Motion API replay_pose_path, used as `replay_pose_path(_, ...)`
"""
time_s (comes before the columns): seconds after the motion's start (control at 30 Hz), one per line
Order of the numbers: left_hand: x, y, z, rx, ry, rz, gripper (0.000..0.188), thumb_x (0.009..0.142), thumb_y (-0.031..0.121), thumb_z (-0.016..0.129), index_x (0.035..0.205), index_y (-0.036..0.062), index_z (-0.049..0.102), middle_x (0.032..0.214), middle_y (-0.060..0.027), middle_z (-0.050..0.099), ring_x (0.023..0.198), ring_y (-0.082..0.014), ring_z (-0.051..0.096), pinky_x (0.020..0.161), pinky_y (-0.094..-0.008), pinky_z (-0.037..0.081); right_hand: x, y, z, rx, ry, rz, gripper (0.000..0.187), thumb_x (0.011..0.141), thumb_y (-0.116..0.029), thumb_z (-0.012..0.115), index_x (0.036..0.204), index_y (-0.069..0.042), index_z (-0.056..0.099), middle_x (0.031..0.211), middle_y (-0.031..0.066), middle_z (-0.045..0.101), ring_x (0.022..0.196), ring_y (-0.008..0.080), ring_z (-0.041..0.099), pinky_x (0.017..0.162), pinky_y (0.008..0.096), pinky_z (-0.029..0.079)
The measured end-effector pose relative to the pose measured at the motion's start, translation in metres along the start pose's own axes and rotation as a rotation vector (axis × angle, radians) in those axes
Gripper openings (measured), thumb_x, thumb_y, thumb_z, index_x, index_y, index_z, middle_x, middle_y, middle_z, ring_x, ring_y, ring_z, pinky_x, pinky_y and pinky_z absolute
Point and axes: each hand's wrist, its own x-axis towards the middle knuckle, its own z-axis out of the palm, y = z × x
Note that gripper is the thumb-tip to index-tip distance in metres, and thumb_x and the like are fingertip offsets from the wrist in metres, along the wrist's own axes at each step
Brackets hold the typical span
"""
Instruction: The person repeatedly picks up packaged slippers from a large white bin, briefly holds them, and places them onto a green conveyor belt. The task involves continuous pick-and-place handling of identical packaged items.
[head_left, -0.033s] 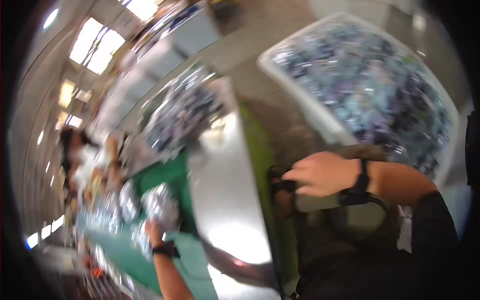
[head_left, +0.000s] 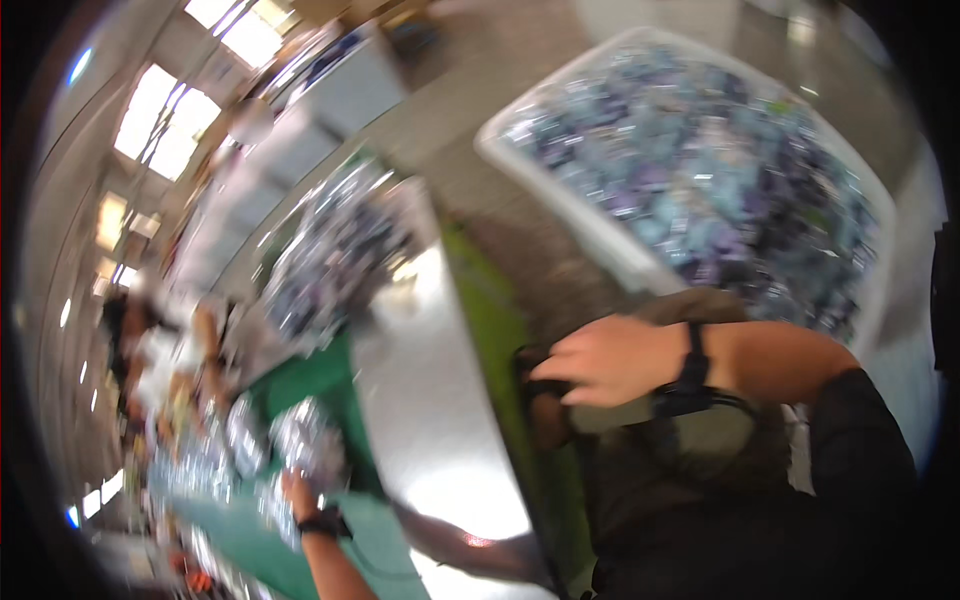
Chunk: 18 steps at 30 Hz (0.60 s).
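My left hand [head_left: 300,492] reaches over a green conveyor belt [head_left: 385,535], at the near side of a shiny clear plastic package [head_left: 308,440]. Its fingers are blurred and partly hidden against the plastic, so whether they grip it cannot be told. More clear packages [head_left: 205,455] lie beyond it along the belt. In front of my body is my right hand [head_left: 610,358], palm down and holding nothing visible, with its fingers stretched out to the left. A black strap with a small dark device sits on each wrist.
A smooth metal ledge [head_left: 430,370] borders the belt. At its far end sits a heap of clear-wrapped items [head_left: 335,250]. A large white bin [head_left: 600,245] full of bluish and purple packets stands at the right. Across the belt is another person [head_left: 170,350], blurred.
The whole view has swung a little, so the bin, ledge and belt appear farther left. Both hands keep nearly the same pose, and the package by my left hand stays beside it.
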Motion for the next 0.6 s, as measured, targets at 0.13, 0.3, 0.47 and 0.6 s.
replay_pose_path(0.13, 0.035, -0.058, -0.009, 0.597, 0.343, 0.390, 0.056, 0.100, 0.049, 0.058, 0.100, -0.0062, 0.067, 0.094, -0.0215, 0.070, 0.076, -0.0250, 0.067, 0.064, -0.0412, 0.053, 0.005, 0.012, 0.021, -0.008, -0.045, 0.000, 0.040, 0.090, -0.028, 0.069, 0.122, -0.006, 0.059, 0.097, 0.0140, 0.062, 0.090, 0.0359, 0.067, 0.076, 0.0469, 0.055)
replay_pose_path(0.3, 0.021, -0.046, 0.022, -0.005, -0.263, 0.005, 0.056, 0.097, 0.052, 0.063, 0.110, -0.0014, 0.069, 0.098, -0.0128, 0.072, 0.079, -0.0252, 0.069, 0.066, -0.0387, 0.057, -0.011, 0.004, 0.008, -0.045, -0.076, 0.037, 0.036, 0.089, -0.027, 0.070, 0.115, -0.005, 0.060, 0.091, 0.0132, 0.063, 0.085, 0.0360, 0.068, 0.074, 0.0470, 0.055)
replay_pose_path(0.47, -0.120, -0.003, 0.056, -0.230, -0.054, 0.055, 0.052, 0.095, 0.021, 0.072, 0.136, -0.0040, 0.052, 0.111, -0.0125, 0.068, 0.087, -0.0220, 0.068, 0.067, -0.0385, 0.056, -0.004, -0.002, 0.021, 0.005, -0.005, -0.058, 0.037, 0.086, -0.027, 0.070, 0.116, -0.007, 0.061, 0.094, 0.0136, 0.065, 0.085, 0.0366, 0.067, 0.074, 0.0479, 0.055)
replay_pose_path(0.6, -0.225, 0.036, 0.100, -0.343, 0.130, 0.230, 0.091, 0.090, 0.001, 0.072, 0.160, 0.0119, 0.015, 0.129, -0.0121, 0.057, 0.111, -0.0217, 0.062, 0.089, -0.0351, 0.054, -0.014, -0.008, 0.012, 0.017, -0.028, -0.042, 0.039, 0.088, -0.027, 0.070, 0.120, -0.007, 0.063, 0.098, 0.0112, 0.066, 0.092, 0.0320, 0.067, 0.080, 0.0438, 0.053)
